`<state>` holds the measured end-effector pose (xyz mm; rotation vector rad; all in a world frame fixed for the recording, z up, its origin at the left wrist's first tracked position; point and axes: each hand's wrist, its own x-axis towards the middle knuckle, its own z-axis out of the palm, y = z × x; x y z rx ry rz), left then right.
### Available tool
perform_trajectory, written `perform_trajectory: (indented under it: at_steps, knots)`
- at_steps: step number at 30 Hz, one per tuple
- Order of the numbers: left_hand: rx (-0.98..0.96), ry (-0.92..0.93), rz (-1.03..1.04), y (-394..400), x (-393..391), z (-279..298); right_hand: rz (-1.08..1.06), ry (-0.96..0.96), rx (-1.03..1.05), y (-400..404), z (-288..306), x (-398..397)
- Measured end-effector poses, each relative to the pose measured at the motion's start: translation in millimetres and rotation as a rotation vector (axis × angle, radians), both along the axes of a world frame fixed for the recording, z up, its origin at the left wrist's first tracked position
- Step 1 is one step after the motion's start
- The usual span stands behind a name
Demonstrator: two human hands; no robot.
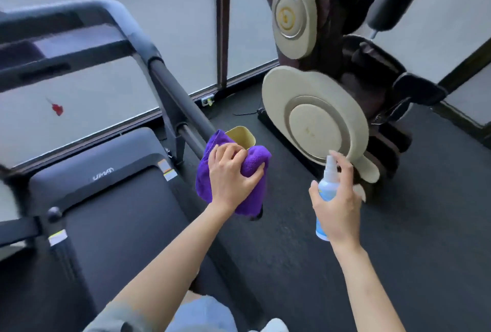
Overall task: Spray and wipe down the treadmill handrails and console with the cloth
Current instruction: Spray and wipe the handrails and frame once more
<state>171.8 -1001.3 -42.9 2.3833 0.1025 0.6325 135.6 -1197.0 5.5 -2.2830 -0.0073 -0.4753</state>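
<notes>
Purple cloth [233, 172] in left fingers [233, 157] on handrail [183, 103]; right fingers [342, 169] around spray bottle [325, 190].

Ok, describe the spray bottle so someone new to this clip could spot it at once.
Start at the treadmill on the left, then follow its right handrail down to the purple cloth. Right of that, the right hand holds the bottle upright: small, white and pale blue, the only container being held.

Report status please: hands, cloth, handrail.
Left hand grips purple cloth around handrail end. Right hand holds spray bottle, idle. Nothing blocking.
</notes>
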Motion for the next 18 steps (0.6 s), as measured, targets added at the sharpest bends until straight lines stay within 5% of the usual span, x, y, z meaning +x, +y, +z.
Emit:
perform_trajectory:
  at_steps: [8, 18]
  knots:
    - [-0.457, 0.151, 0.39, -40.7, -17.3, 5.1, 0.291, 0.009, 0.013, -2.2, 11.5, 15.0]
    - [-0.319, 0.076, 0.549, -37.8, -8.2, -6.1, 0.482, -0.096, 0.066, 23.5, -20.6, 50.8]
